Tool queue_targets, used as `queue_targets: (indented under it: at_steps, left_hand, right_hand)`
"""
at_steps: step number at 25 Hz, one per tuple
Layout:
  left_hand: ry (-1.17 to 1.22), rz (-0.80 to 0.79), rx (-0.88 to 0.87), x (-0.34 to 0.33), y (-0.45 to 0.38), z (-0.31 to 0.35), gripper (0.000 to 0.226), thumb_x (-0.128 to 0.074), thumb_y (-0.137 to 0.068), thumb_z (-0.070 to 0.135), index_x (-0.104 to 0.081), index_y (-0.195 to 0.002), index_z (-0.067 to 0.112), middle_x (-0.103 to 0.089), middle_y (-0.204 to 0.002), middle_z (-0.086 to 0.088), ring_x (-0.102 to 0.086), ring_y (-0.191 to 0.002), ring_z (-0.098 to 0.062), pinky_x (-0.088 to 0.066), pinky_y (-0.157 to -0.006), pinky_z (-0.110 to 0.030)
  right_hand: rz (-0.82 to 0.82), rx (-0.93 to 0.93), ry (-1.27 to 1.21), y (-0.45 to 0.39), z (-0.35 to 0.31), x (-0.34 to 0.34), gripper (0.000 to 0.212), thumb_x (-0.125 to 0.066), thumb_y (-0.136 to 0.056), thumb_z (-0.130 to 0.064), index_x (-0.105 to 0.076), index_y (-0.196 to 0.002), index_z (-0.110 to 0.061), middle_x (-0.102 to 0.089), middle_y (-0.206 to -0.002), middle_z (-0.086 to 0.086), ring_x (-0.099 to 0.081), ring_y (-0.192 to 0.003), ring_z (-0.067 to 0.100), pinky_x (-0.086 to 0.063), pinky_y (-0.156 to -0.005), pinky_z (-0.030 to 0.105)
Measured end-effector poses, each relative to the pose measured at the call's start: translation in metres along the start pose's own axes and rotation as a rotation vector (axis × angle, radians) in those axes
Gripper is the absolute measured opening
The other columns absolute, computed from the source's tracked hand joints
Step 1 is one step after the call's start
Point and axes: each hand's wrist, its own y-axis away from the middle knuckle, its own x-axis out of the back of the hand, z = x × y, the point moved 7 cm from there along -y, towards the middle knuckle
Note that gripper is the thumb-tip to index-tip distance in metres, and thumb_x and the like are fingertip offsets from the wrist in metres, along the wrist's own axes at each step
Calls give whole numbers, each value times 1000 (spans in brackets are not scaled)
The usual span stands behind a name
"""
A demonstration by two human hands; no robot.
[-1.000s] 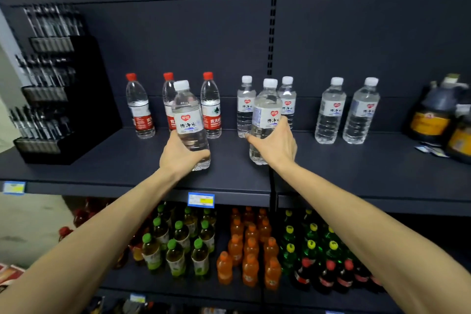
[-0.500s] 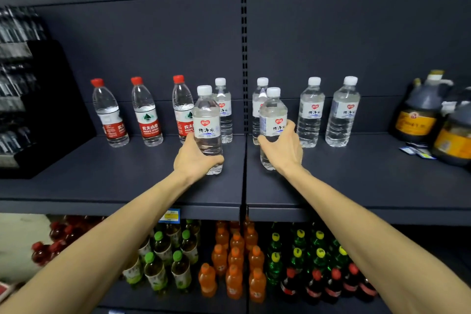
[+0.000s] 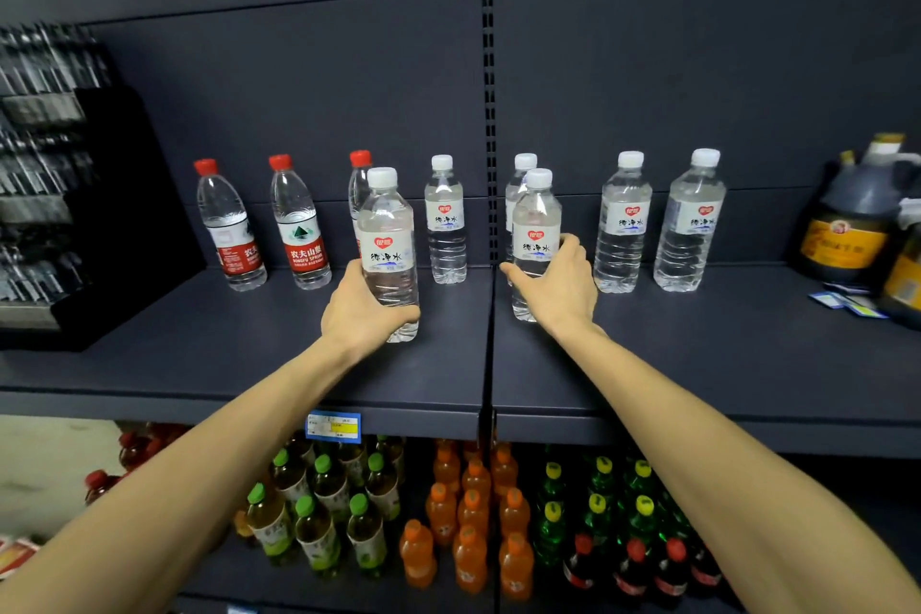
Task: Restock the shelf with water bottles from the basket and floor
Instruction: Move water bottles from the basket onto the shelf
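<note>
Bottles full of water feel heavy, smooth and a bit squishy, so we hold low around the middle. Our left hand (image 3: 360,309) wraps one bottle (image 3: 388,254) and our right hand (image 3: 558,287) wraps another bottle (image 3: 534,242), both standing on the shelf (image 3: 249,354), near the back row.

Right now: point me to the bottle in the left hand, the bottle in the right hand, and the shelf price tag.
bottle in the left hand (image 3: 387,254), head view, on its label.
bottle in the right hand (image 3: 536,242), head view, on its label.
shelf price tag (image 3: 333,427), head view, centre of the blue-and-yellow tag on the shelf's front edge.
</note>
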Motion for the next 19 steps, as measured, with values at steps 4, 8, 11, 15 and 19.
queue_targets:
  at_steps: [4,8,11,15,19]
  left_hand:
    - [15,12,24,7,1,-13,84,-82,-45,42,-52,-121,25,-71,-111,9,-71,-101,-19,-57,-96,-46]
    - [21,-2,32,14,3,-22,83,-81,-44,45,-52,-120,28,-71,-110,11,-71,-100,-16,-57,-96,-46]
    - [14,4,23,25,8,-26,81,-81,-44,45,-53,-119,29,-71,-109,12,-70,-100,-15,-57,-95,-46]
    - [-41,30,18,54,17,-30,77,-80,-50,44,-55,-122,31,-71,-108,13,-69,-102,-18,-56,-96,-44]
    - [-68,47,8,77,26,-38,72,-81,-54,41,-55,-121,34,-72,-104,15,-70,-100,-15,-56,-93,-41]
  right_hand:
    - [-32,-18,-14,-1,0,-5,87,-80,-74,-63,-45,-134,-10,-56,-132,8,-56,-123,30,-50,-91,43]
    - [110,-75,-88,15,-7,8,99,-80,-76,-57,-36,-149,-7,-47,-147,12,-45,-136,32,-43,-108,49]
    - [414,232,-139,43,-50,31,61,-69,-88,-37,-49,-139,-10,-55,-129,7,-53,-118,25,-44,-100,40]
    - [104,439,-296,71,-123,-9,41,-69,-90,-38,-58,-124,-18,-59,-110,-6,-58,-96,13,-52,-82,37]
    - [-464,285,-498,102,-170,-86,77,-75,-71,-67,-57,-131,-24,-67,-124,-11,-65,-110,8,-55,-98,38]
